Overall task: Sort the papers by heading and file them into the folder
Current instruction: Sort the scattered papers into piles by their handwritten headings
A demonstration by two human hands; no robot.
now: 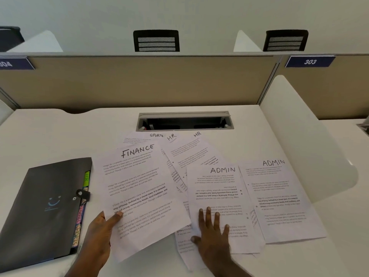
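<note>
Six headed sheets show on the white desk [50, 132], none yet filed as far as can be judged.

Item: FINANCE sheet [139, 188], lifted off the spread, pinched at its lower left edge by the left hand [99, 236], thumb on top and fingers curled beneath.
Item: near ADMIN sheet [217, 196], flat on the desk, printed text upside down; the right hand [212, 234] presses on it with fingers straight and spread, gripping nothing.
Item: second ADMIN sheet [279, 198], just beside the first on the right, overlapping its edge.
Item: two HR sheets [187, 150] and one SPORTS sheet [139, 136], fanned at the back, partly covered.
Item: further sheets under the near ADMIN sheet, headings hidden.

Container: dark folder [42, 208], lying on the desk left of the papers, strap closure fastened. Coloured divider tabs [80, 212] protrude along its right edge; HR and SPORTS legible. Contents cannot be told.

Remaining, by estimate: grouping mostly undone, all filing outstanding.
</note>
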